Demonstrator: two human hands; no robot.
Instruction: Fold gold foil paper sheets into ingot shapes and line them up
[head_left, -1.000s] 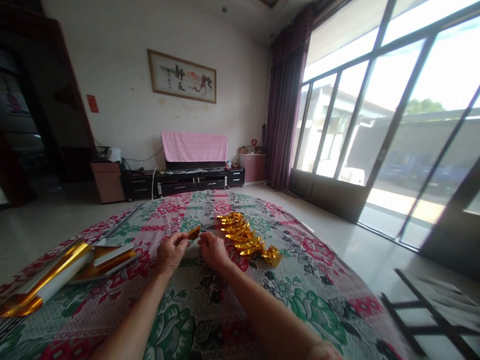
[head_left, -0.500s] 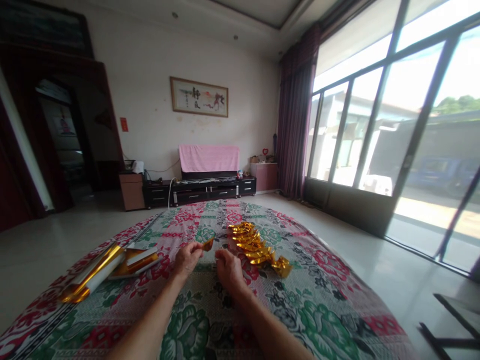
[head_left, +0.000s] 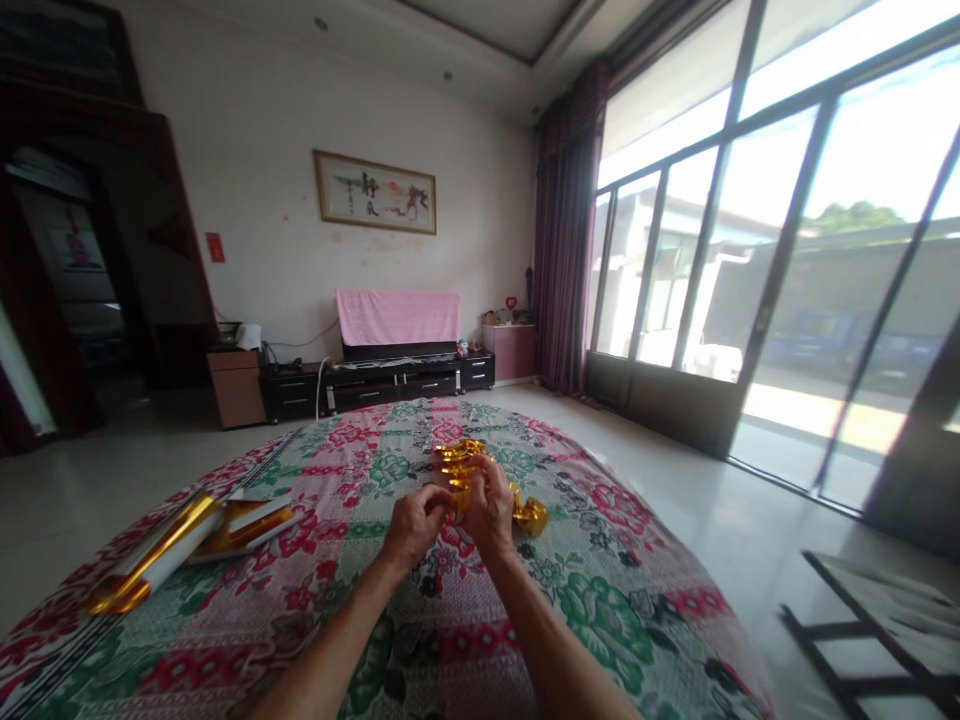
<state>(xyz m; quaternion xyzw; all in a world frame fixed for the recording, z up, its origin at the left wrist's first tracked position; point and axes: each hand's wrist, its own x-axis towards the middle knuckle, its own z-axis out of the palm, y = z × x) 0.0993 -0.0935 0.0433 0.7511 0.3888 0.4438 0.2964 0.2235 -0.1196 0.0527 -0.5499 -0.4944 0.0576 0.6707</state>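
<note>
Shiny folded gold foil pieces [head_left: 463,449] lie in a row on the flowered tablecloth [head_left: 330,600]. Just in front of that row, my left hand [head_left: 418,520] is closed, its thumb and fingertips pinching a small gold foil piece [head_left: 458,496]. My right hand [head_left: 491,508] reaches over the row from the near side, fingers bent and closed on the same small piece. It covers the middle of the row, so several pieces there are hidden. A crumpled gold foil piece [head_left: 532,517] shows to the right of my right hand.
On the table's left lie a roll of gold foil [head_left: 161,555] and a tray [head_left: 217,552] holding gold sheets. A dark-framed chair or stool [head_left: 862,640] stands at the lower right. Beyond the table is a low black cabinet [head_left: 390,385] with a pink cloth [head_left: 397,318] above it.
Both hands have moved right relative to the table, to the row of gold foil pieces. The piece in my left hand has come between both hands. The view has turned slightly right.
</note>
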